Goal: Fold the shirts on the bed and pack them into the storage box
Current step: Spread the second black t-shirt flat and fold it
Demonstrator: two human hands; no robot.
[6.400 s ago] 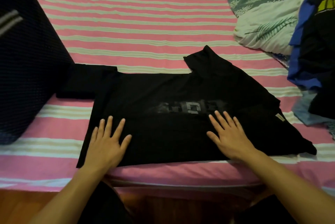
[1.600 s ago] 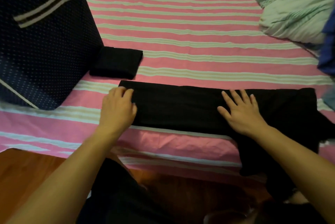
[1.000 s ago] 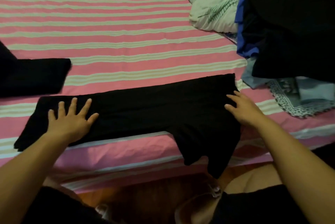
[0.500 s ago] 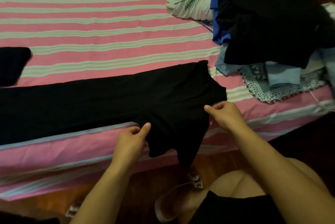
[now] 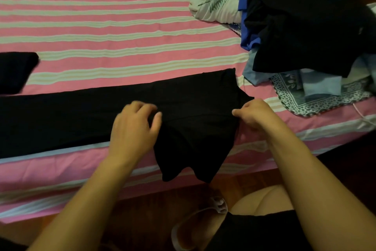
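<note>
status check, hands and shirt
Left hand and right hand pinching the shirt. Sleeves hang off the bed. Box not in view.

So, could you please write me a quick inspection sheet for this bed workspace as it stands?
Surface: bed sheet, pink with pale stripes, mostly bare.
Job's things: black shirt folded into a long strip, one end hanging over the bed edge; folded black shirt at far left; storage box out of view.
Clutter: pile of clothes, patterned cloth and pillow.
Grippers: left hand and right hand pinch the hanging end.
Cables: thin pale cord at the right edge.
Surroundings: wooden floor, sandal.
</note>
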